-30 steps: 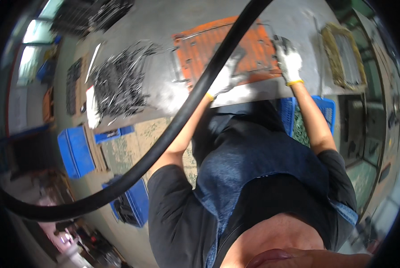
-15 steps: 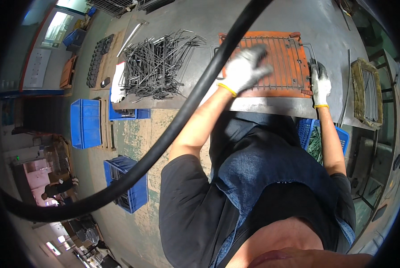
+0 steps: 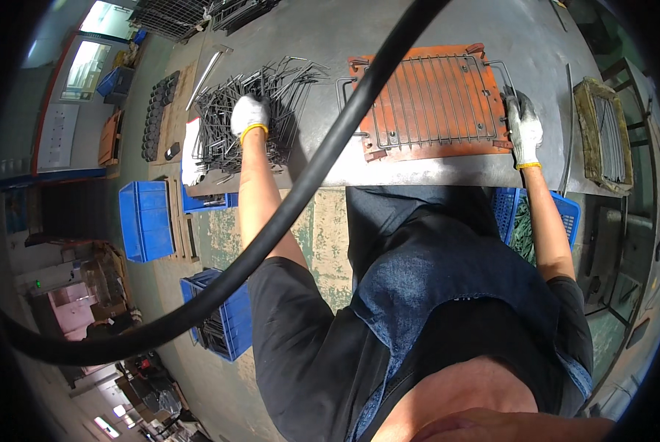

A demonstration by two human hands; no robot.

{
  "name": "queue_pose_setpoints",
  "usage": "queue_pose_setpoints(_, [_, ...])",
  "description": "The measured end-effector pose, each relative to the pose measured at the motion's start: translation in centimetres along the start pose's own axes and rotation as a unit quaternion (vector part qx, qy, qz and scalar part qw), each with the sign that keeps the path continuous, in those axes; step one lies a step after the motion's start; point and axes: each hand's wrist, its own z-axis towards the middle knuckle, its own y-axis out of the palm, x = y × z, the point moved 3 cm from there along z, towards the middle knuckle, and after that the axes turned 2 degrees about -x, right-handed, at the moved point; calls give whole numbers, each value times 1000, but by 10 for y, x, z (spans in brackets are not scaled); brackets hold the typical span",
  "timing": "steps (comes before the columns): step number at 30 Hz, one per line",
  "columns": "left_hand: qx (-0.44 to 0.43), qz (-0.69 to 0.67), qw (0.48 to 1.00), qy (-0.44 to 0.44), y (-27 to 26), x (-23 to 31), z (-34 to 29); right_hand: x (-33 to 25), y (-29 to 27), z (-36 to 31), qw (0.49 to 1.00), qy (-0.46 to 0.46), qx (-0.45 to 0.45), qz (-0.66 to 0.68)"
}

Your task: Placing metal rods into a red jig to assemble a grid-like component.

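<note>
At the left, my left hand (image 3: 250, 116), in a white glove with dark fingertips, reaches down into a heap of thin bent metal rods (image 3: 219, 121). Its fingers are lost among the dark rods. An orange board (image 3: 427, 151) lies in front of me with a wire rack (image 3: 425, 96) of parallel rods on it. Bent wire loops stick out past the board's left and right sides. My right hand (image 3: 525, 132), gloved the same way, lies at the board's right edge by the right wire loop, its fingers stretched forward.
A thick black cable (image 3: 271, 239) crosses the view diagonally. At the right stands a worn tray of straight rods (image 3: 602, 136). Blue crates (image 3: 144, 221) stand on the floor at left, and a blue basket (image 3: 565, 214) is under the table edge. A metal bar (image 3: 210, 70) lies beyond the heap.
My left hand has moved left from over the wire rack to the heap of bent rods. My right hand stays by the board's right edge.
</note>
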Motion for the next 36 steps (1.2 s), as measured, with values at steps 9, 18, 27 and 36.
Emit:
queue_pose_setpoints(9, [-193, -788, 583, 47, -76, 45, -20, -8, -14, 0, 1000, -3, 4, -22])
queue_pose_setpoints(18, [-345, -847, 405, 2, -11, 257, -175, -86, -109, -17, 989, 62, -106, 77])
queue_pose_setpoints(27, [-388, -706, 593, 16, 52, 331, -207, -103, -69, -88, 843, 213, -211, 447])
queue_pose_setpoints(36, [-406, -624, 666, 53, 63, 338, -196, -73, -42, -78, 863, 240, -182, 406])
